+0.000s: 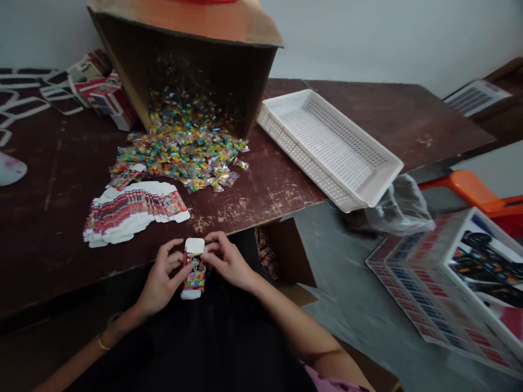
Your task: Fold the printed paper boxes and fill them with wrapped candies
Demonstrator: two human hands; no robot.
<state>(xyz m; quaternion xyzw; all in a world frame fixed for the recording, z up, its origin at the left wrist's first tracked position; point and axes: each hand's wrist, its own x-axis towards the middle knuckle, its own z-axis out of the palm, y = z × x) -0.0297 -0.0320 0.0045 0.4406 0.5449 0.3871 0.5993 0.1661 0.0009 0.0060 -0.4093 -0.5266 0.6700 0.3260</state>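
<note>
Left hand (164, 279) and right hand (229, 262) on one small red printed cardboard carton (193, 276), just off the near edge of the dark brown worn table (53, 234).
Left grip narrow, thumb across carton front, fingers at its left side; right grip also narrow, fingertips pinching its upper right edge; white flaps out at both ends, can't tell if it's flat or opened up. On table beyond: fanned stack of red-and-white flat cartons (128, 209), left; heap of multicoloured pieces in clear wrappers (192, 149) spilling from large brown cardboard box on its side (128, 76); white perforated plastic tray (302, 155), right, overhanging the edge.
</note>
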